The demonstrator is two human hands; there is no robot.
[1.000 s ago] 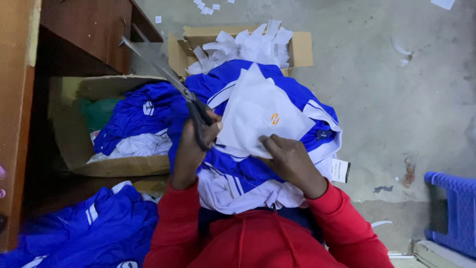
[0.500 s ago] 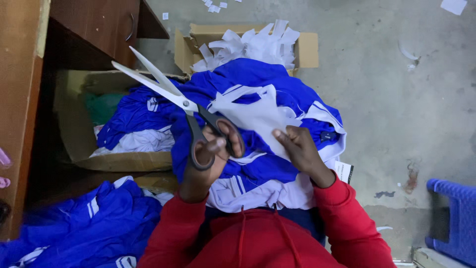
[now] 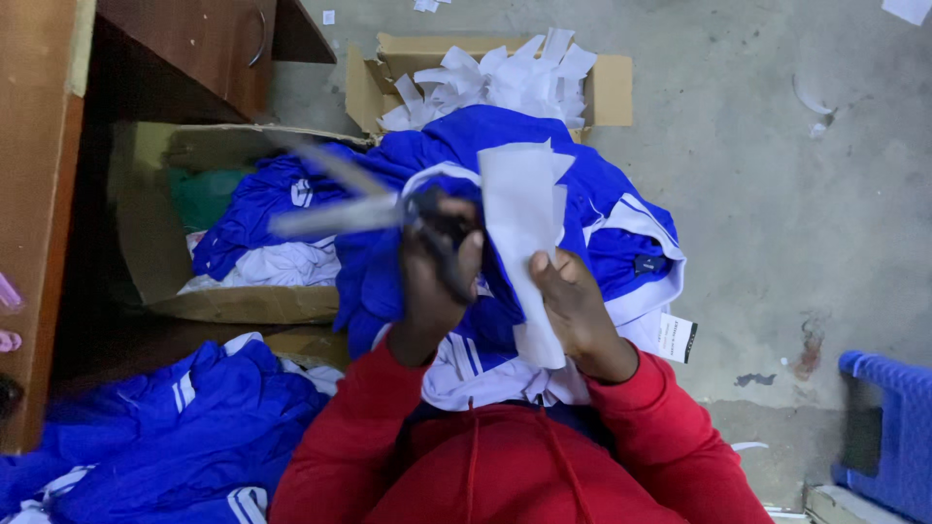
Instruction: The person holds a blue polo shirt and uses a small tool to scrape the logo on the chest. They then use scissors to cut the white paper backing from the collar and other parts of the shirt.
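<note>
1. The left hand [image 3: 437,281] is gripping long metal scissors [image 3: 364,209], blades open and blurred.
2. The right hand [image 3: 578,311] is pinching a white paper strip [image 3: 524,233] upright.
3. Both are hovering over a blue-and-white jersey pile [image 3: 602,223] on the person's lap.

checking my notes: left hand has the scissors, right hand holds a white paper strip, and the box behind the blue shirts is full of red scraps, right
Wrong on the colour: in the head view the box holds white scraps, not red. The left hand does have the scissors, and the right hand holds the white strip over the blue shirts.
</note>
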